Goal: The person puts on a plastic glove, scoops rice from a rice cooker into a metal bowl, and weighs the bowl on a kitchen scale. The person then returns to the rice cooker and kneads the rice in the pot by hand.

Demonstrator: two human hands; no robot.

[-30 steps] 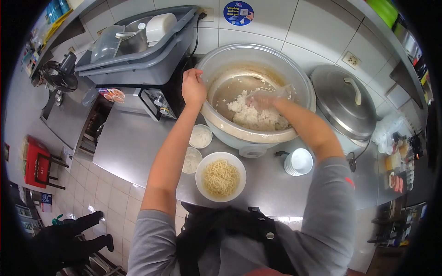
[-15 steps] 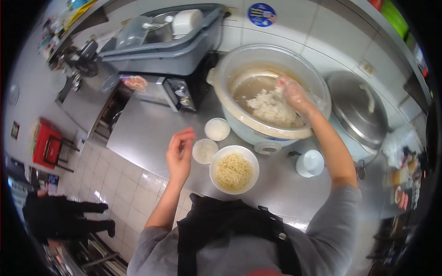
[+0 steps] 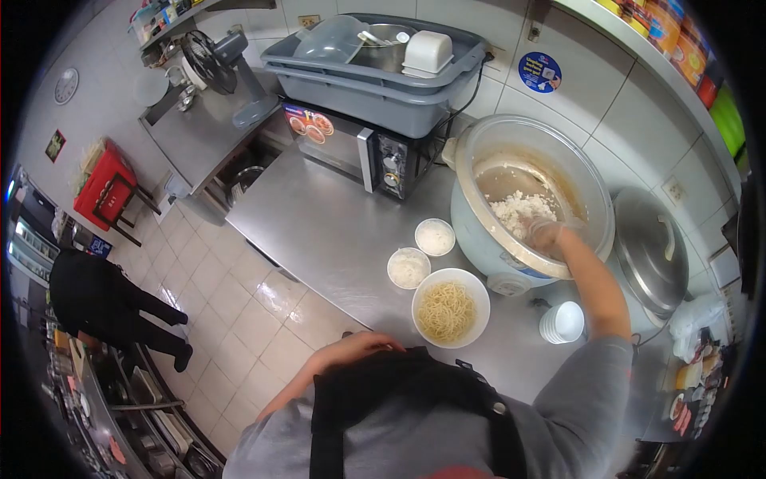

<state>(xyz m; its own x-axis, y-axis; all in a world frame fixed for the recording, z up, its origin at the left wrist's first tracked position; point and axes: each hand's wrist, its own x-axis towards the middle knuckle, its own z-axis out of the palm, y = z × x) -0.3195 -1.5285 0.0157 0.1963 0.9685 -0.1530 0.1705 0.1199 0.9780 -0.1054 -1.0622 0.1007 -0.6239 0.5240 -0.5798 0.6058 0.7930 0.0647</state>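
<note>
My right hand [image 3: 550, 236], in a clear plastic glove, is down inside the big rice cooker [image 3: 471, 199], its curled fingers in the cooked white rice [image 3: 519, 209]. Part of those fingers is hidden by the rice. My left hand [image 3: 365, 345] rests low against my black apron [image 3: 399, 383] with its fingers stretched out and nothing seen in them. Between me and the cooker stand a white bowl of noodles [image 3: 448, 311] and two small bowls, a nearer bowl of rice [image 3: 408, 268] and a farther bowl of rice [image 3: 435, 237].
Stacked white cups [image 3: 562, 322] stand right of the noodles. A lidded metal pot [image 3: 650, 251] is beside the cooker. A microwave [image 3: 335, 148] carries grey tubs [image 3: 367, 100] of kitchenware. A shelf [image 3: 630, 56] runs overhead. A person in black [image 3: 104, 295] stands at the left.
My left hand has dropped from beside the small bowls to my apron. My right hand has gone lower into the rice, toward the cooker's near side. The view has shifted left.
</note>
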